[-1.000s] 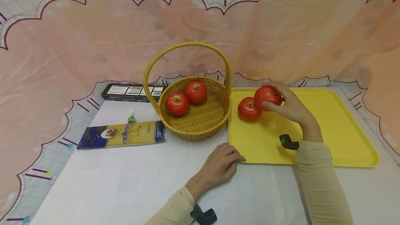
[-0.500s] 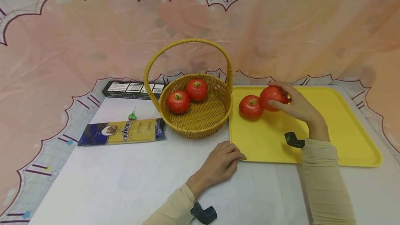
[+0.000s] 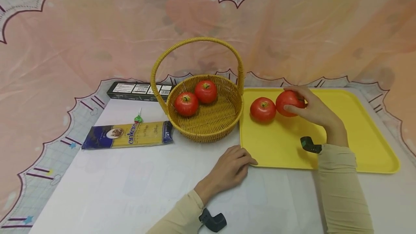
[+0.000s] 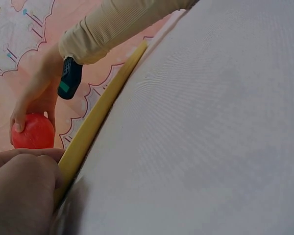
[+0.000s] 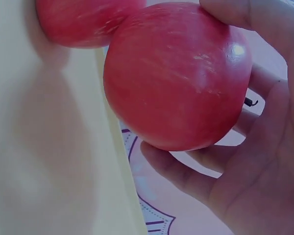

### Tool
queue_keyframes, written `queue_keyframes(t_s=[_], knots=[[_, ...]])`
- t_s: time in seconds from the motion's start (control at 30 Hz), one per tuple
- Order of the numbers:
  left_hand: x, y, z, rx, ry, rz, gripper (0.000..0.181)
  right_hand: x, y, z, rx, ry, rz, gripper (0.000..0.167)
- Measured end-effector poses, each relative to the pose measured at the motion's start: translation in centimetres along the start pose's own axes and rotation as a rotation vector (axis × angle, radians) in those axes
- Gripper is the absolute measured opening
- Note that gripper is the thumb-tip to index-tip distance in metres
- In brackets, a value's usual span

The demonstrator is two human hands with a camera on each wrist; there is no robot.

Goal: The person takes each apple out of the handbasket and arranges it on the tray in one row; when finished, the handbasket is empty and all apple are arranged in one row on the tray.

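Observation:
In the head view my right hand (image 3: 315,105) holds a red apple (image 3: 289,103) with its fingers and thumb around it, stem toward the palm. The apple hangs just above the yellow tray (image 3: 364,143), its shadow falling there. Beside it another apple (image 3: 263,109) sits on the tray's left part; the two look very close in the right wrist view. My left hand (image 3: 229,167) rests at the tray's near left corner, fingers loosely bent and touching the rim (image 4: 83,142). Left of the tray stands a wicker basket (image 3: 208,136) with two apples (image 3: 186,104) inside.
A packet of pasta (image 3: 130,135) lies on the white table (image 3: 130,183) left of the basket. Behind it are a lollipop (image 3: 138,118) and a long black box (image 3: 139,91). The basket's tall handle (image 3: 198,40) arches above it. A patterned cloth (image 3: 130,31) hangs at the back.
My right hand has moved a little to the right with the held apple, opening a sliver of room from the apple on the tray. The left hand stays put.

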State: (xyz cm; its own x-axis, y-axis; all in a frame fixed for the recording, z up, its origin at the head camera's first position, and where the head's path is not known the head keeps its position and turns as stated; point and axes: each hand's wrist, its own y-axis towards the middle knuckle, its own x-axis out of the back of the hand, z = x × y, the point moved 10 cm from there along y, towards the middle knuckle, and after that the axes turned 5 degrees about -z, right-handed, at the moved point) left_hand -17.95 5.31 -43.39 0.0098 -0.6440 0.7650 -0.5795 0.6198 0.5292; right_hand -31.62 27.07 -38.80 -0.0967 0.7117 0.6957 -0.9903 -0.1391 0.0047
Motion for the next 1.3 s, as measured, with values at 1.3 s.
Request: queue_keyframes(t_s=[1.3], knots=[[0.0, 0.0, -0.1, 0.007, -0.009, 0.013, 0.024, -2.1, 0.5, -2.1, -0.049, -0.079, 0.076, 0.077]])
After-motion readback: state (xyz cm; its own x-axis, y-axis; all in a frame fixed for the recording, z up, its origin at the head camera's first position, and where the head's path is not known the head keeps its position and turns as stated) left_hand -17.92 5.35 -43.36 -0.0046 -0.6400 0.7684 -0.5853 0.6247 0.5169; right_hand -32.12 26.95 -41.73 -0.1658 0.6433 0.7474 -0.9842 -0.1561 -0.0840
